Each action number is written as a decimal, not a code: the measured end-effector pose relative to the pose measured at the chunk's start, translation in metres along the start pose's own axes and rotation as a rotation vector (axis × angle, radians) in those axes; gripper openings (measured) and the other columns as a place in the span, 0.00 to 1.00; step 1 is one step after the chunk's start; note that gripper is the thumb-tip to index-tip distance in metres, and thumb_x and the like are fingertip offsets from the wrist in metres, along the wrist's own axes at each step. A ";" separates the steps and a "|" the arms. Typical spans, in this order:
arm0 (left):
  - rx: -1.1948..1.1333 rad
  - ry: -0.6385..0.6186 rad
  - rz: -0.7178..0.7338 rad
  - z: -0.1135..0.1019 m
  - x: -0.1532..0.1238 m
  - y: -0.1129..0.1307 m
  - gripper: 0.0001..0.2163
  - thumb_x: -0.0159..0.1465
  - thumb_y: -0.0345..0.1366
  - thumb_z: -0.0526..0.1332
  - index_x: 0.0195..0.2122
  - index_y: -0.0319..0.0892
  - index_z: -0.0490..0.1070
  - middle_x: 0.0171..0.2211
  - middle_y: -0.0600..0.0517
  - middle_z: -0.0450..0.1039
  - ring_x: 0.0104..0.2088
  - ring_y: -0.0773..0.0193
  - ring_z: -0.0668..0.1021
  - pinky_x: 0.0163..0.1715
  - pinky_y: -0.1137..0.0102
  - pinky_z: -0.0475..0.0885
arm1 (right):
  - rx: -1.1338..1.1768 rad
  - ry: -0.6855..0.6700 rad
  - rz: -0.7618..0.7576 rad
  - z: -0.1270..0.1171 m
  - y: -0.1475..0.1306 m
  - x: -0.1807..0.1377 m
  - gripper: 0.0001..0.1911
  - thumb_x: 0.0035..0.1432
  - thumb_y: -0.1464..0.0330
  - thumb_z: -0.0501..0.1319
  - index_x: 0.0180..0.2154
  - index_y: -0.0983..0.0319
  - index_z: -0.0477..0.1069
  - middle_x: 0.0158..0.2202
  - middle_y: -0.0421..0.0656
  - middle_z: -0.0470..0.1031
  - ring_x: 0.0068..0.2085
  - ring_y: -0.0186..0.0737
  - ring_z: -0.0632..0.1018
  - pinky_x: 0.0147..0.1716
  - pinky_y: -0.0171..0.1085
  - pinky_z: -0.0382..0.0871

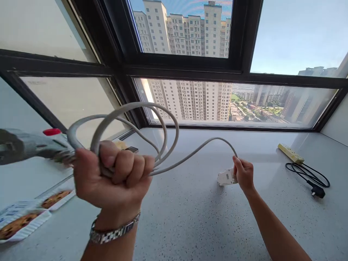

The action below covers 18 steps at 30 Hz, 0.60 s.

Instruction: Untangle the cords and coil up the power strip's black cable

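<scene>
Coiling is partly done. The left hand (pixel 114 174) holds several loops of grey cable (pixel 163 141) in a closed grip. The right hand (pixel 244 174) pinches the white power strip (pixel 226 177) near the surface's (pixel 190 217) middle; one span remains uncoiled.

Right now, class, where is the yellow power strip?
In the head view, the yellow power strip lies far right on the speckled countertop near the window, just above its coiled black cable.
</scene>
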State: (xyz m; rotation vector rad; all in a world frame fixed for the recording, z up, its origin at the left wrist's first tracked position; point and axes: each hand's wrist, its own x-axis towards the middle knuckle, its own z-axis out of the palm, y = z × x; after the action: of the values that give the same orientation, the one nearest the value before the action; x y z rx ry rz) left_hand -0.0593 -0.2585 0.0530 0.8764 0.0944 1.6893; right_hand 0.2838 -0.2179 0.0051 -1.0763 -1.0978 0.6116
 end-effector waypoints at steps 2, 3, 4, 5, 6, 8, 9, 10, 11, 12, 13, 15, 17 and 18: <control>0.316 -0.137 0.238 0.062 0.029 -0.063 0.21 0.57 0.46 0.65 0.17 0.41 0.56 0.09 0.63 0.46 0.09 0.77 0.51 0.12 0.76 0.53 | 0.077 -0.003 0.223 0.001 -0.017 0.016 0.27 0.52 0.54 0.60 0.10 0.60 0.57 0.09 0.34 0.54 0.13 0.28 0.55 0.15 0.32 0.52; 0.416 -0.124 0.300 0.080 0.036 -0.090 0.23 0.56 0.44 0.66 0.15 0.40 0.54 0.09 0.63 0.46 0.09 0.77 0.51 0.12 0.76 0.52 | 0.119 -0.013 0.310 0.004 -0.023 0.023 0.27 0.51 0.53 0.61 0.11 0.60 0.58 0.09 0.35 0.55 0.13 0.28 0.56 0.14 0.32 0.52; 0.476 -0.052 0.317 0.086 0.038 -0.114 0.24 0.55 0.44 0.66 0.15 0.41 0.52 0.09 0.63 0.47 0.10 0.77 0.52 0.12 0.76 0.52 | 0.157 -0.014 0.365 0.008 -0.028 0.029 0.27 0.51 0.52 0.60 0.11 0.61 0.58 0.10 0.35 0.57 0.13 0.28 0.56 0.13 0.32 0.51; 0.526 0.008 0.292 0.085 0.036 -0.134 0.24 0.55 0.44 0.67 0.15 0.41 0.52 0.09 0.63 0.48 0.10 0.77 0.53 0.12 0.77 0.51 | 0.184 -0.007 0.379 0.012 -0.032 0.032 0.27 0.50 0.50 0.60 0.12 0.60 0.58 0.11 0.36 0.58 0.13 0.28 0.57 0.13 0.32 0.51; 0.564 0.039 0.233 0.077 0.032 -0.150 0.23 0.55 0.45 0.66 0.16 0.41 0.53 0.09 0.63 0.48 0.11 0.77 0.53 0.12 0.78 0.50 | 0.192 0.004 0.357 0.017 -0.033 0.034 0.27 0.50 0.49 0.59 0.13 0.60 0.58 0.11 0.36 0.58 0.13 0.28 0.57 0.13 0.31 0.51; 0.640 0.054 0.077 0.055 0.022 -0.173 0.24 0.55 0.49 0.65 0.15 0.42 0.52 0.09 0.62 0.48 0.11 0.77 0.52 0.11 0.77 0.49 | 0.139 0.010 0.242 0.026 -0.032 0.031 0.28 0.50 0.47 0.58 0.14 0.60 0.58 0.12 0.35 0.58 0.14 0.28 0.58 0.14 0.31 0.52; 0.678 0.041 0.000 0.045 0.018 -0.182 0.25 0.54 0.51 0.64 0.14 0.42 0.52 0.09 0.62 0.48 0.11 0.77 0.52 0.12 0.77 0.48 | 0.086 -0.004 0.175 0.030 -0.030 0.027 0.28 0.51 0.47 0.58 0.14 0.60 0.57 0.12 0.35 0.58 0.15 0.28 0.58 0.15 0.31 0.52; 0.697 0.022 -0.076 0.037 0.015 -0.189 0.26 0.53 0.52 0.64 0.14 0.42 0.52 0.09 0.62 0.48 0.11 0.77 0.52 0.12 0.77 0.48 | 0.025 -0.030 0.113 0.032 -0.028 0.023 0.28 0.52 0.46 0.57 0.15 0.60 0.57 0.12 0.35 0.57 0.15 0.28 0.58 0.15 0.31 0.53; 0.704 0.000 -0.148 0.033 0.014 -0.196 0.26 0.51 0.54 0.65 0.14 0.42 0.53 0.10 0.62 0.48 0.11 0.77 0.52 0.12 0.76 0.48 | -0.035 -0.064 0.064 0.033 -0.025 0.018 0.28 0.54 0.46 0.55 0.15 0.60 0.57 0.12 0.35 0.57 0.15 0.29 0.59 0.16 0.31 0.53; 0.696 -0.018 -0.210 0.031 0.013 -0.201 0.25 0.50 0.54 0.66 0.15 0.42 0.54 0.10 0.62 0.48 0.12 0.77 0.52 0.12 0.76 0.48 | -0.091 -0.097 0.023 0.034 -0.022 0.014 0.28 0.55 0.47 0.53 0.15 0.60 0.57 0.12 0.35 0.57 0.16 0.29 0.59 0.16 0.31 0.53; 0.676 -0.032 -0.265 0.031 0.012 -0.207 0.25 0.48 0.55 0.66 0.16 0.42 0.56 0.10 0.62 0.48 0.12 0.77 0.52 0.12 0.76 0.48 | -0.139 -0.129 -0.016 0.035 -0.019 0.009 0.28 0.57 0.47 0.51 0.16 0.60 0.56 0.12 0.35 0.57 0.16 0.30 0.59 0.17 0.31 0.52; 0.619 -0.042 -0.347 0.032 0.009 -0.216 0.24 0.45 0.55 0.68 0.18 0.41 0.58 0.11 0.63 0.48 0.13 0.77 0.52 0.12 0.77 0.48 | -0.211 -0.187 -0.092 0.037 -0.015 0.002 0.27 0.59 0.49 0.49 0.17 0.60 0.56 0.13 0.36 0.58 0.17 0.30 0.59 0.18 0.31 0.52; 0.540 -0.042 -0.392 0.033 0.004 -0.223 0.24 0.43 0.55 0.69 0.20 0.40 0.61 0.13 0.62 0.50 0.14 0.77 0.53 0.12 0.78 0.49 | -0.254 -0.224 -0.151 0.042 -0.013 -0.003 0.26 0.60 0.50 0.48 0.17 0.60 0.55 0.14 0.36 0.58 0.18 0.30 0.59 0.19 0.32 0.52; 0.493 -0.045 -0.408 0.032 0.002 -0.225 0.24 0.41 0.54 0.69 0.21 0.39 0.62 0.14 0.62 0.53 0.14 0.77 0.54 0.13 0.78 0.51 | -0.267 -0.232 -0.167 0.045 -0.012 -0.004 0.26 0.60 0.51 0.48 0.17 0.60 0.55 0.14 0.36 0.59 0.18 0.30 0.59 0.20 0.32 0.52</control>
State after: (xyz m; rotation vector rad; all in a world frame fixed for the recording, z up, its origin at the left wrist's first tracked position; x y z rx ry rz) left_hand 0.1414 -0.1959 -0.0340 1.1660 0.6384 1.2755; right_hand 0.2394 -0.2092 0.0174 -1.1460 -1.4875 0.4735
